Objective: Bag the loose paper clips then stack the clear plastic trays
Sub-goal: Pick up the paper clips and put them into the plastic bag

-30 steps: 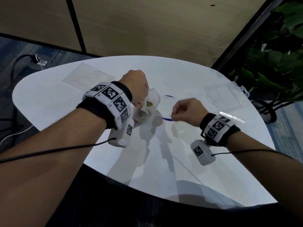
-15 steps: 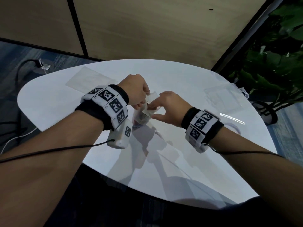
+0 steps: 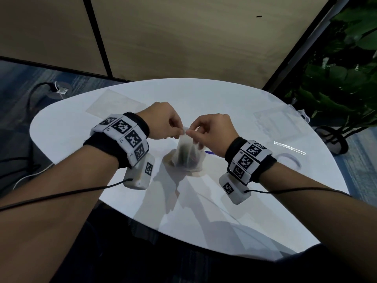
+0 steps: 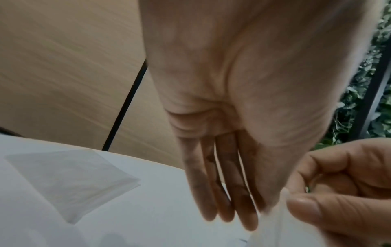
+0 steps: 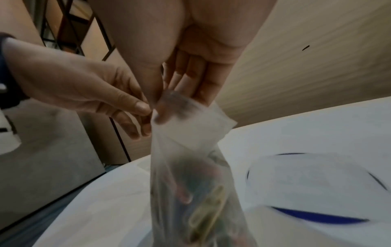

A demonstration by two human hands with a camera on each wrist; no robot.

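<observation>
A small clear plastic bag (image 3: 187, 153) holding coloured paper clips (image 5: 208, 215) hangs upright over the middle of the white table (image 3: 224, 211). My left hand (image 3: 163, 121) pinches the bag's top edge from the left, and my right hand (image 3: 212, 127) pinches the same edge from the right. In the right wrist view the bag (image 5: 190, 150) hangs down from both sets of fingertips. One clear plastic tray (image 3: 114, 104) lies flat at the far left of the table, also seen in the left wrist view as the tray (image 4: 69, 180). Another clear tray (image 3: 279, 121) sits at the far right.
A clear round lid with a blue rim (image 5: 313, 187) lies on the table right of the bag. A small clear strip (image 3: 289, 148) lies near the right edge. A potted plant (image 3: 342, 78) stands beyond the table's right side; cables (image 3: 38, 90) run on the floor at left.
My right hand came in from the right and took hold of the bag's top beside my left hand. The bag now hangs upright between both hands.
</observation>
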